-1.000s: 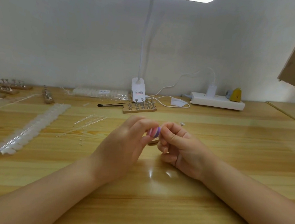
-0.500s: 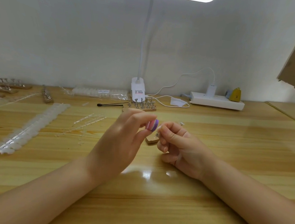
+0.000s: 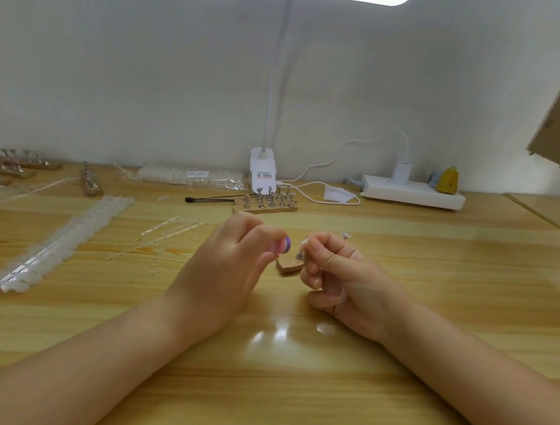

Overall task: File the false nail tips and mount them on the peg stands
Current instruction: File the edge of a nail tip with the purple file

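Observation:
My left hand [image 3: 226, 268] pinches a small pink and purple nail file block [image 3: 282, 246] between thumb and forefinger at the table's middle. Just right of it, my right hand [image 3: 340, 278] pinches a clear false nail tip [image 3: 304, 245] with its other fingers curled. Below and between the hands a small wooden peg stand [image 3: 289, 265] sits on the table, a metal peg [image 3: 299, 255] showing right under the tip. A second wooden stand with several metal pegs [image 3: 267, 204] stands farther back by the lamp base.
A long strip of clear nail tips [image 3: 59, 244] lies at the left, with loose plastic sprues [image 3: 165, 232] beside it. More peg stands [image 3: 11, 168] sit at the far left. A black brush [image 3: 210, 200], lamp base [image 3: 262, 172], bagged tips [image 3: 190, 175] and power strip [image 3: 412, 191] line the back.
The file and my right hand have drawn apart, uncovering the small peg stand between them. My right hand has brought the nail tip close above that stand's peg.

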`<state>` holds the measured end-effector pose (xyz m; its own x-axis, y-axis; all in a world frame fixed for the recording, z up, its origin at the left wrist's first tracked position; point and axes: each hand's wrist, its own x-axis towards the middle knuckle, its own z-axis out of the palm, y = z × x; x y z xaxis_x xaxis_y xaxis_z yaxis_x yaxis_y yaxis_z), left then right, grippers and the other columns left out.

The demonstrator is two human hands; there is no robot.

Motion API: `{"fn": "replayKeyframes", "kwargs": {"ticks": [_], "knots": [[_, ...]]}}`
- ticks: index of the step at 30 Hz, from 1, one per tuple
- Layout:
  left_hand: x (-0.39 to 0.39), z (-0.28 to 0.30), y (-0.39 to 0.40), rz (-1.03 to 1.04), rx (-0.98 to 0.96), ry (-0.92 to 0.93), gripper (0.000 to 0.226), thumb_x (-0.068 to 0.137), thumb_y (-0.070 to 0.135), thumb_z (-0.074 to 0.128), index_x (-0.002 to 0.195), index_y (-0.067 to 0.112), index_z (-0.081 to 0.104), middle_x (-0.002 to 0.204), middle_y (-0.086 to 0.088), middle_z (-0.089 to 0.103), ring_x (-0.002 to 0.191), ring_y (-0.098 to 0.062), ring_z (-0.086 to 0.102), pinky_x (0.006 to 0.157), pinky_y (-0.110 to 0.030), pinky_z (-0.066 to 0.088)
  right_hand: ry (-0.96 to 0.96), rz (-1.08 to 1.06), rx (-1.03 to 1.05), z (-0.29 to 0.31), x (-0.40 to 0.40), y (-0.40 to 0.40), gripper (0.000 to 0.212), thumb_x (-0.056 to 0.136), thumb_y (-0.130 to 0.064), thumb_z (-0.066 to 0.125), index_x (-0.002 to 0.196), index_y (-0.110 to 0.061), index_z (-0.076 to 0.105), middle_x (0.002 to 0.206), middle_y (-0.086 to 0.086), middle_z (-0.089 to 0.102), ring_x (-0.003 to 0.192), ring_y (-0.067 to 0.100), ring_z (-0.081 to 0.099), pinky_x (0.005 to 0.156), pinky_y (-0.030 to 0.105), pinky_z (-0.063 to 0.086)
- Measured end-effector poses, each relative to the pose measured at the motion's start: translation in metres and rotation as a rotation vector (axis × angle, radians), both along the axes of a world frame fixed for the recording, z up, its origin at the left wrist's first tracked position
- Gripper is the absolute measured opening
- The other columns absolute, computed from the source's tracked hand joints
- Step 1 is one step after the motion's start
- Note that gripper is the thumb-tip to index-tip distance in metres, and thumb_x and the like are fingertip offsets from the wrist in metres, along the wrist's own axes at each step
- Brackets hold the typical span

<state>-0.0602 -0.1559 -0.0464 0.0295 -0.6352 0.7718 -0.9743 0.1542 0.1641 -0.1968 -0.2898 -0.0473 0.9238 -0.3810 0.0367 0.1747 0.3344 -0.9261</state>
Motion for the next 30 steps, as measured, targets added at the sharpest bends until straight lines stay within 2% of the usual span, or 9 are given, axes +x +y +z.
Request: {"fn": "replayKeyframes", "kwargs": {"ticks": [3,5,9,13,15,19,24,27,30], "knots": [[-0.008,0.003,-0.002,-0.066,-0.079,-0.15,0.022,0.093,0.017,0.057,0.114,0.02,0.049,0.096,-0.01,0.056,0.081,-0.024,0.057,0.072,-0.038,0.05,0.016,0.001,-0.008,-0.001,0.0,0.001,0.008,0.083,-0.019,0.061,0.077,-0.018,0.065,0.063,-0.002,0.05,0.052,0.007,0.045,0.038,0.015,0.03],[-0.007,0.002,-0.004,-0.033,-0.086,-0.241,0.027,0.09,0.011,0.063,0.111,0.019,0.05,0.092,-0.012,0.056,0.077,-0.025,0.055,0.068,-0.04,0.05,0.036,0.01,-0.006,0.0,0.0,0.0,0.007,0.082,-0.018,0.062,0.076,-0.016,0.064,0.062,-0.002,0.048,0.051,0.007,0.044,0.038,0.015,0.03],[0.006,0.004,-0.002,0.089,-0.08,-0.234,0.035,0.084,0.006,0.07,0.108,0.019,0.048,0.088,-0.014,0.056,0.072,-0.028,0.052,0.062,-0.044,0.05,0.085,0.005,0.022,0.002,0.0,-0.001,0.009,0.079,-0.021,0.064,0.074,-0.014,0.062,0.061,-0.002,0.043,0.051,0.008,0.041,0.037,0.015,0.027],[-0.01,-0.001,-0.003,0.004,-0.101,-0.4,0.025,0.091,0.013,0.055,0.114,0.021,0.049,0.108,-0.007,0.047,0.087,-0.024,0.052,0.077,-0.037,0.046,0.082,0.001,0.006,0.001,0.002,0.001,0.004,0.078,-0.008,0.061,0.076,-0.011,0.062,0.063,0.002,0.043,0.047,0.007,0.042,0.038,0.016,0.025],[-0.01,0.0,-0.004,0.009,-0.113,-0.437,0.031,0.087,0.006,0.059,0.114,0.02,0.052,0.107,-0.009,0.054,0.085,-0.026,0.057,0.076,-0.038,0.049,0.091,0.016,-0.001,0.001,0.001,0.001,0.004,0.076,-0.008,0.061,0.075,-0.012,0.062,0.059,-0.002,0.042,0.047,0.006,0.042,0.039,0.016,0.024],[0.003,0.006,0.0,0.074,-0.151,-0.386,0.036,0.072,-0.006,0.076,0.1,0.014,0.065,0.088,-0.013,0.064,0.073,-0.027,0.061,0.068,-0.041,0.053,0.109,0.021,0.044,0.002,0.001,-0.001,0.011,0.08,-0.021,0.061,0.075,-0.014,0.055,0.057,-0.005,0.039,0.048,0.006,0.042,0.037,0.015,0.026],[-0.014,-0.001,-0.004,-0.067,-0.149,-0.422,0.025,0.089,0.006,0.06,0.108,0.02,0.052,0.104,-0.004,0.05,0.084,-0.022,0.055,0.077,-0.033,0.047,0.062,0.077,0.021,0.003,0.001,0.001,0.017,0.071,-0.02,0.07,0.08,-0.01,0.059,0.061,0.0,0.042,0.045,0.005,0.042,0.039,0.016,0.028],[0.001,0.002,-0.003,-0.007,-0.113,-0.261,0.031,0.079,0.0,0.072,0.102,0.017,0.058,0.094,-0.011,0.06,0.077,-0.026,0.058,0.071,-0.041,0.052,0.066,0.074,0.03,0.003,-0.001,-0.001,0.01,0.081,-0.021,0.064,0.077,-0.013,0.058,0.059,-0.005,0.041,0.051,0.007,0.042,0.042,0.016,0.024],[0.001,0.007,0.001,-0.054,-0.133,-0.11,0.026,0.085,0.006,0.067,0.105,0.015,0.052,0.096,-0.013,0.059,0.08,-0.024,0.06,0.072,-0.039,0.051,0.045,0.027,0.022,0.003,0.0,-0.001,0.01,0.082,-0.021,0.062,0.074,-0.017,0.065,0.061,-0.004,0.042,0.052,0.008,0.041,0.041,0.016,0.025]]}}
